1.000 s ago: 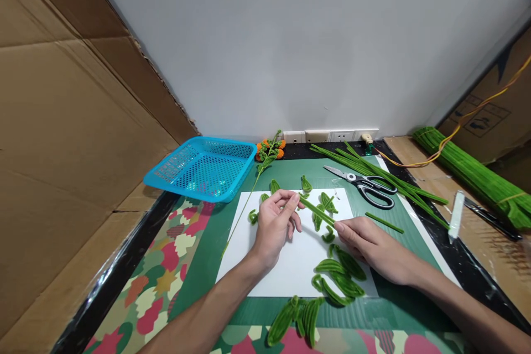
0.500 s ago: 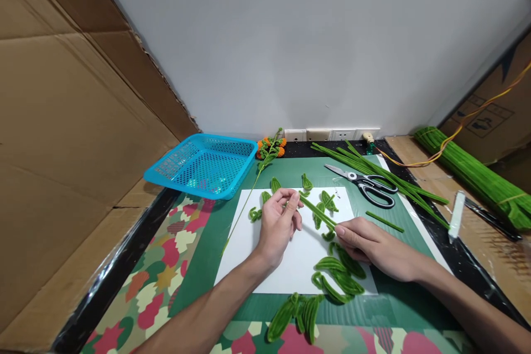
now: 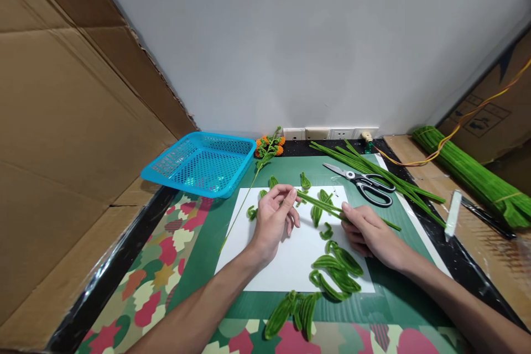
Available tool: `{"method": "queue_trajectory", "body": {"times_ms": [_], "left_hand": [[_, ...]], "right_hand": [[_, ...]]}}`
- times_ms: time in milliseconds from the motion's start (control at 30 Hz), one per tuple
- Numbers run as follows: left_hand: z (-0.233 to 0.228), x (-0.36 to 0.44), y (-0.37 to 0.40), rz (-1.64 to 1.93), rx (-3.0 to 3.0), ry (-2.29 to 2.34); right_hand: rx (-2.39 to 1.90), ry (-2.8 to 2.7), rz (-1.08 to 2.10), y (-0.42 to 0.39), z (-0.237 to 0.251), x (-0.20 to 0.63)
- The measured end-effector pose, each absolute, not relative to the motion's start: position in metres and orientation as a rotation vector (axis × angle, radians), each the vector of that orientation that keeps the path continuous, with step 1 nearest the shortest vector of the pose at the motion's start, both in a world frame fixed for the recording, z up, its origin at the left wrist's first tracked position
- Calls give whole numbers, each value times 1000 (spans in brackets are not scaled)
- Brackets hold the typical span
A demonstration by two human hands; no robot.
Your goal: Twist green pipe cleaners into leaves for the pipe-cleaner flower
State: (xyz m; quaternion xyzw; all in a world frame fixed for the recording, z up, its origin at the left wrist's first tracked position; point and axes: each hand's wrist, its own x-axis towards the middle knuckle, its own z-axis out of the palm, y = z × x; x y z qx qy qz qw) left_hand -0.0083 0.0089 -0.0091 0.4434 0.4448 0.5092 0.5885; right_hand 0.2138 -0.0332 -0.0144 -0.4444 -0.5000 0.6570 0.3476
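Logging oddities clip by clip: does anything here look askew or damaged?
Two minor things: the brown cardboard panel at left has a ragged edge along the pale wall, and the left corner of the blue perforated plastic basket seems to overhang the black table edge.

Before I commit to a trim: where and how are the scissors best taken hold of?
Probably by the handles, coming from the near right: the scissors lie flat, handles toward that side and blades pointing away left, while loose green stems crowd their far side.
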Motion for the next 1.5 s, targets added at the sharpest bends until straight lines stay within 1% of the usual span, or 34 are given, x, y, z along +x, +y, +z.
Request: {"method": "queue_trajectory", "body": {"times_ms": [200,400,667,1267,1500], "left_hand": [[-9,-8,7,1175,1053,1042],[-7,-6,4,1184,1049,1083],[-5,-10,8,1243,1060,1093],[-3,-8,12,1337,990,1151],[-6,-8,12,1356,1001,1176]], "right_hand": [[-1253,-1044,1623,-24,-20,217],[-1274,-907,1555,-23,-28,216],[-1202,-993,1517,-23,-32,215],[-1266,-1167,1524,-22,-26,214],[-1261,-1079,1611,-19,-27,213]]}}
